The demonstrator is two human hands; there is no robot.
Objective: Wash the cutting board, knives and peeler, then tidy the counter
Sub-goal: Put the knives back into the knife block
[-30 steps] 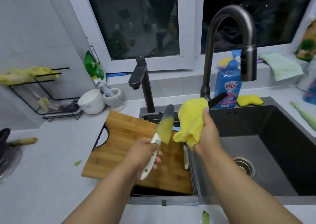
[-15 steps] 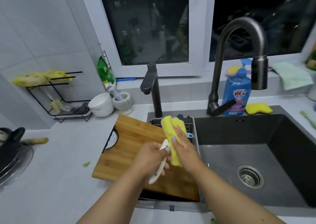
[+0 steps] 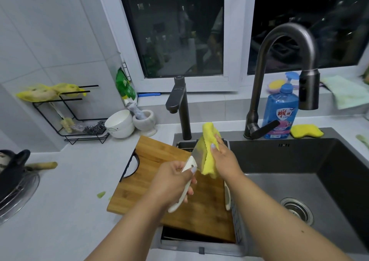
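My left hand (image 3: 173, 183) grips the white handle of a knife (image 3: 197, 153), blade pointing up and away over the wooden cutting board (image 3: 159, 161). My right hand (image 3: 223, 159) holds a yellow cloth (image 3: 207, 141) folded around the blade's upper part. The board lies across the left side of the sink and the counter. A second white-handled item (image 3: 227, 197) lies at the board's right edge, mostly hidden by my right forearm.
The dark sink basin (image 3: 299, 181) with its drain (image 3: 297, 209) is at right. Behind stand the tall faucet (image 3: 279, 61), a small tap (image 3: 179, 105), a blue soap bottle (image 3: 279, 113) and a yellow sponge (image 3: 305, 131). Bowl (image 3: 119, 123), mortar (image 3: 145, 121) and wire rack (image 3: 69, 117) at left.
The cloth went from beside the blade to wrapped around it, and has now slid up towards the tip, baring the blade's lower part. The camera view moved closer.
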